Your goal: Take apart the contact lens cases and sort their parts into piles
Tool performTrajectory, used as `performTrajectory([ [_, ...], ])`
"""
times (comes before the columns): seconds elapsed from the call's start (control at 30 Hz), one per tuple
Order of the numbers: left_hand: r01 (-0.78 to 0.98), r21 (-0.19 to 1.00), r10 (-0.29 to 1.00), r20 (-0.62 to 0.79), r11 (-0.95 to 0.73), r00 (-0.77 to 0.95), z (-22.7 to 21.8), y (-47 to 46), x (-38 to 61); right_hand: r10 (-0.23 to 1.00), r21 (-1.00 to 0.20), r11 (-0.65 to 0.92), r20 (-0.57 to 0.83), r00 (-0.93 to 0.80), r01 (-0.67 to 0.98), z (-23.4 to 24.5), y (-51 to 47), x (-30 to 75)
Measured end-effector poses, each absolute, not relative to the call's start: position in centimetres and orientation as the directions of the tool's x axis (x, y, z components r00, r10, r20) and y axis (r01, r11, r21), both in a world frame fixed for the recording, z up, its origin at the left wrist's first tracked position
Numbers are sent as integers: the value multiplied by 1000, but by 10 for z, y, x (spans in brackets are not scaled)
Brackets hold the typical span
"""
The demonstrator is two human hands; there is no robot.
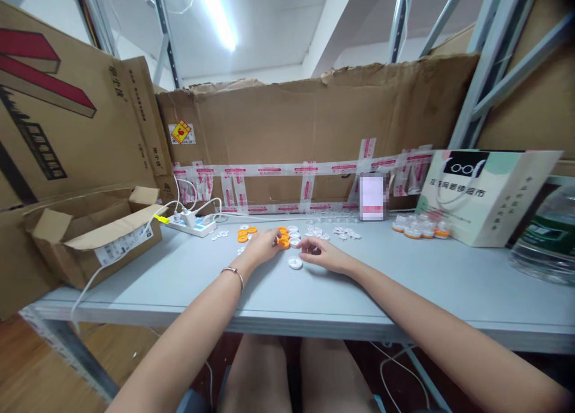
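My left hand (263,247) is at the middle of the grey table, its fingers bent and closed at the edge of an orange plastic ring (284,243) in a short column of such rings. My right hand (322,254) hovers low just right of a column of white round plastic pieces (294,236). Its fingers are curved, with a gap between thumb and forefinger and nothing seen between them. A single white disc (295,263) lies flat nearer to me, between the two hands. More orange rings (243,236) lie left of my left hand, partly covered by it.
Small white parts (318,233) and clear pieces lie behind my right hand. Left stand a power strip (193,224) with cables and an open cardboard box (112,236). A phone-like screen (373,196), finished-looking orange-and-clear pieces (421,226), a paper bag (480,197) and a water bottle (550,239) stand right.
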State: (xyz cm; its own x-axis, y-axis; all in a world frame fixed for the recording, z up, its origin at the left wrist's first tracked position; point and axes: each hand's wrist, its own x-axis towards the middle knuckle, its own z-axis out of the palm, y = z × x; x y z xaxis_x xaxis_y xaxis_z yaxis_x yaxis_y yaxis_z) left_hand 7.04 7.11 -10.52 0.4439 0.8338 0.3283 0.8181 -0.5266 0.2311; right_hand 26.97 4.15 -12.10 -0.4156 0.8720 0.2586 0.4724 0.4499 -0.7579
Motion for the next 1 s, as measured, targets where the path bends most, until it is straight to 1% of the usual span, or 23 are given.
performTrajectory([
  [0.2, 781, 308, 822, 385, -543, 420, -100, 68, 70, 836, -718, 504, 266, -480, 480, -120, 38, 270],
  [0.3, 718, 367, 799, 385, -592, 462, -91, 63, 71, 823, -692, 528, 272, -499, 493, -120, 40, 271],
  [0.37, 653, 418, 775, 328, -632, 540, -88, 61, 73, 817, -679, 542, 285, -502, 495, -121, 41, 270],
  [0.47, 563, 494, 718, 204, -662, 665, -90, 58, 76, 812, -668, 555, 306, -497, 495, -122, 43, 269],
  [0.57, 529, 542, 692, 142, -653, 708, -95, 58, 76, 812, -660, 561, 319, -489, 500, -124, 44, 269],
  [0.77, 570, 553, 737, 125, -608, 664, -98, 62, 76, 802, -639, 581, 340, -492, 505, -125, 44, 268],
  [1.0, 611, 495, 751, 145, -618, 644, -91, 55, 81, 798, -627, 589, 350, -491, 510, -124, 44, 265],
])
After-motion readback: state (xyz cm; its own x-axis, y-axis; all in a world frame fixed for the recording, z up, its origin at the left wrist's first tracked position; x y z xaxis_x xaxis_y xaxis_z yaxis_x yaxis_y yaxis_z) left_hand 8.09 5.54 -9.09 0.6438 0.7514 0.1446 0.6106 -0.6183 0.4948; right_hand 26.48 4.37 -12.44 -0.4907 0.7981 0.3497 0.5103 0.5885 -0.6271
